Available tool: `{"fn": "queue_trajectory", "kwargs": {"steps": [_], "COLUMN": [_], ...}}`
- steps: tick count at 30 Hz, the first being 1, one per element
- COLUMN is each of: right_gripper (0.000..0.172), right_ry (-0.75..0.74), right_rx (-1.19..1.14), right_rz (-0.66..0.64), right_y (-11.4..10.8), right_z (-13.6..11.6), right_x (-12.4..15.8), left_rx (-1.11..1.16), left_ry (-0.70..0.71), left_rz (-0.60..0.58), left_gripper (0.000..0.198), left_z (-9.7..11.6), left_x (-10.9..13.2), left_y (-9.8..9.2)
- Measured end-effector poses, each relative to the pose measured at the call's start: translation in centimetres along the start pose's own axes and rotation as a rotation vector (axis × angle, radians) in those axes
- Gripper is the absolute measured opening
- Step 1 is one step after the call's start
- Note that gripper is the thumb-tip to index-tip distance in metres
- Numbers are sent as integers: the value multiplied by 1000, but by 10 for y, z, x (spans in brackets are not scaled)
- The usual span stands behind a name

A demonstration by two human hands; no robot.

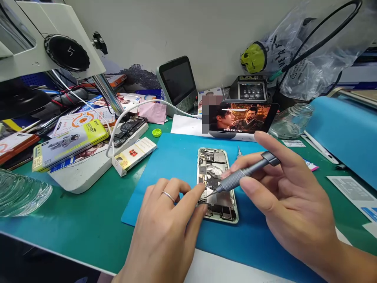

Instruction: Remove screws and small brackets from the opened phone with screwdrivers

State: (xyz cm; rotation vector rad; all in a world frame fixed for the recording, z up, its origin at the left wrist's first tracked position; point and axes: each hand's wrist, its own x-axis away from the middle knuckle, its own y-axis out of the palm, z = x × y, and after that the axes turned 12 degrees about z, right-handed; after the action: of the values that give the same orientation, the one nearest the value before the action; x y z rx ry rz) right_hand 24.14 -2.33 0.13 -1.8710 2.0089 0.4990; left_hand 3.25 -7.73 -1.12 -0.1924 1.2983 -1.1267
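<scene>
An opened smartphone (219,157) lies on the blue mat, its inner parts exposed. My left hand (167,224), with a ring on one finger, has its index finger and thumb closed at the phone's lower left edge. Between these fingertips, any smaller part is too hidden to make out. In my right hand (294,196) is a grey precision screwdriver (235,180) with a knurled grip, tilted down to the left. Its tip meets the phone's interior beside my left fingertips. My right index finger is raised near the screwdriver's rear cap.
A blue mat (165,161) covers part of the green table (88,220). Behind the phone, a tablet (244,118) plays a video. At left are a microscope stand (112,98), a small box (134,156) and a glass (23,194). A glass jar (293,120) lies right.
</scene>
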Motion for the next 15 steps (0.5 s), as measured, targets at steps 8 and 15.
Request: {"fn": "queue_trajectory", "kwargs": {"steps": [8,15], "right_gripper": [51,48], "right_ry": [56,42], "right_rx": [-1,-17], "right_rz": [-10,-10], "right_y": [2,3], "right_z": [-1,-1], "right_x": [-2,-3], "left_rx": [57,49], "left_ry": [-19,5], "left_rz": [59,-28], "left_gripper": [17,18], "left_z": [6,-1], "left_x": [0,-1], "left_y": [2,-3]}}
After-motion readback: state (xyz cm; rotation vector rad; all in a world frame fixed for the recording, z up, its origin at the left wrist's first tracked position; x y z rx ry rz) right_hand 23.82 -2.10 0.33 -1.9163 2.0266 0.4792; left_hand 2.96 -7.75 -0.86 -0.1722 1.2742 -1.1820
